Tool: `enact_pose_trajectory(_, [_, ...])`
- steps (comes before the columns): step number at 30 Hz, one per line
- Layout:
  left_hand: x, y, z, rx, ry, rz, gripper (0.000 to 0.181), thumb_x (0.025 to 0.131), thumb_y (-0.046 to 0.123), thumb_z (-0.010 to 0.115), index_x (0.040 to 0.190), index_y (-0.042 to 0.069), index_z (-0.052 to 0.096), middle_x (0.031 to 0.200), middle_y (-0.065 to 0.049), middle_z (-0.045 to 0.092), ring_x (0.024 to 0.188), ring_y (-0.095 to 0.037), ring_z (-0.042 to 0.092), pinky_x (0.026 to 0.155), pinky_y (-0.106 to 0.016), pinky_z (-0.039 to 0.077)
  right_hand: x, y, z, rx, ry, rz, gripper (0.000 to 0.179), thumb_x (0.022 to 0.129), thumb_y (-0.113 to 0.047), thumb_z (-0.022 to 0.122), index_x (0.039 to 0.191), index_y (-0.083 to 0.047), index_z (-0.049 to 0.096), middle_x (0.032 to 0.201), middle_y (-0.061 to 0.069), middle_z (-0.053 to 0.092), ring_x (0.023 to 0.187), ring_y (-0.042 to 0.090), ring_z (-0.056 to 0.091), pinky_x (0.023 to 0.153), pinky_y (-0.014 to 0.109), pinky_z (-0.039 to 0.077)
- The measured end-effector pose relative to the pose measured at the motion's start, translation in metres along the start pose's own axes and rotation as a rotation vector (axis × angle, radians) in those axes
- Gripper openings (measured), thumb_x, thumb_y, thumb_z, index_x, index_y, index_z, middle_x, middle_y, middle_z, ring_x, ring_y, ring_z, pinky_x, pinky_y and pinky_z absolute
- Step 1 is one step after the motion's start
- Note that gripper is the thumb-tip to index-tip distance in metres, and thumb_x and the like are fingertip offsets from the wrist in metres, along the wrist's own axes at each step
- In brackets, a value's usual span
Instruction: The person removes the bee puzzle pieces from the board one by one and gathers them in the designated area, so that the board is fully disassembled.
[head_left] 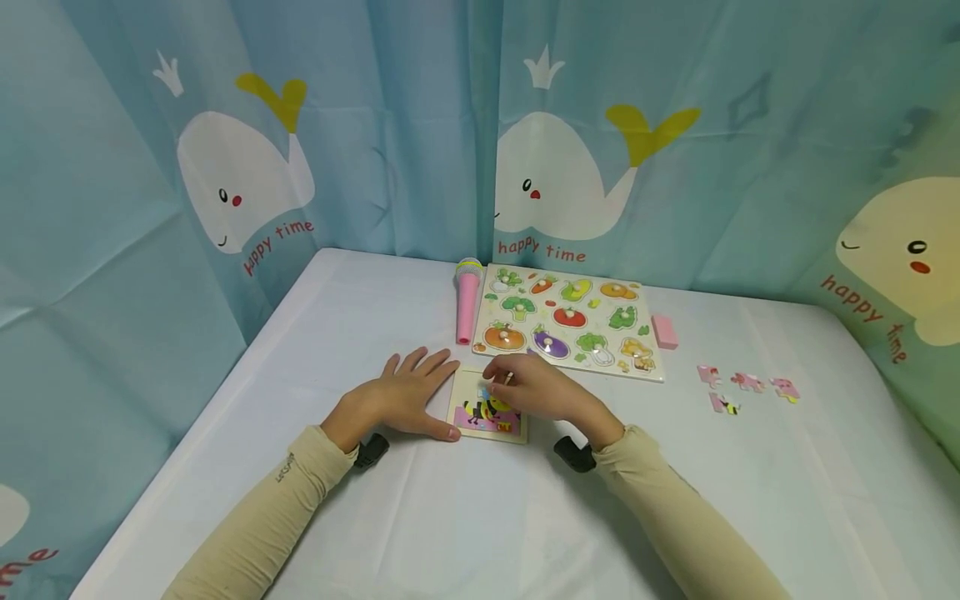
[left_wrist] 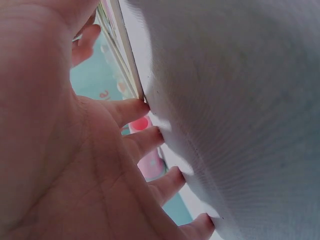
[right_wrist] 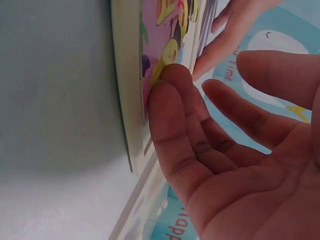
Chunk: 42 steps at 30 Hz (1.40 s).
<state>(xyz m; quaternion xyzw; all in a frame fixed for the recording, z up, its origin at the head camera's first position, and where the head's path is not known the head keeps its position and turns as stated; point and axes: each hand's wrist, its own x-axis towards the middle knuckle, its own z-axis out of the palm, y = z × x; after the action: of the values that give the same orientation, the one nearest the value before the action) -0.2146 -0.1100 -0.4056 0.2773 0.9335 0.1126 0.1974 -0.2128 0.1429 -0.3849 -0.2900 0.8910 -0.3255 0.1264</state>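
A small square wooden jigsaw tray (head_left: 488,435) lies on the white tabletop, with a bee picture (head_left: 480,411) on pink across its nearer part. Pale bare wood shows toward its far side. My left hand (head_left: 405,400) is spread flat at the tray's left side, thumb by the near left corner and index fingertip by the far left one. Over the tray's right part is my right hand (head_left: 536,387), its fingers loosely bent. In the right wrist view, two fingertips (right_wrist: 167,100) rest on the picture, while thumb and index finger stand apart with nothing between them.
Behind the tray lies a vegetable knob-puzzle board (head_left: 566,342), with a pink toy microphone (head_left: 467,308) to its left and a pink block (head_left: 664,332) to its right. Several loose jigsaw pieces (head_left: 748,382) lie farther right. A blue whale-print curtain (head_left: 435,125) encloses the table.
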Motion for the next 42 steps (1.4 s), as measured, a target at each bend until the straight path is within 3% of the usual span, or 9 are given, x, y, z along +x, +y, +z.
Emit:
enact_pose_trajectory(15, [-0.001,0.0,0.0,-0.014,-0.006,0.009,0.113,0.091,0.064,0.077,0.172,0.01,0.021,0.179,-0.012,0.012,0.163,-0.041,0.005,0.125,-0.068,0.005,0.015,-0.001,-0.003,-0.036,-0.076,0.105,0.022,0.102,-0.004,0.061,0.116,0.004,0.075,0.093,0.003,0.067,0.08,0.016,0.059,0.073,0.031,0.052])
enact_pose_trajectory(22, [-0.001,0.0,-0.001,0.011,-0.008,0.001,0.114,0.09,0.067,0.077,0.173,0.013,0.021,0.179,-0.009,0.012,0.163,-0.04,0.004,0.125,-0.069,0.004,0.015,-0.005,-0.002,-0.05,-0.067,0.143,0.018,0.098,-0.003,0.064,0.11,0.002,0.076,0.091,0.004,0.069,0.077,0.016,0.06,0.071,0.031,0.052])
enact_pose_trajectory(42, [-0.002,0.001,-0.003,0.005,-0.006,0.004,0.114,0.09,0.068,0.076,0.173,0.014,0.019,0.179,-0.01,0.011,0.163,-0.041,0.003,0.125,-0.069,0.004,0.016,-0.002,0.002,-0.019,-0.014,0.141,0.008,0.097,-0.005,0.07,0.104,-0.002,0.069,0.093,0.004,0.067,0.079,0.017,0.06,0.073,0.034,0.052])
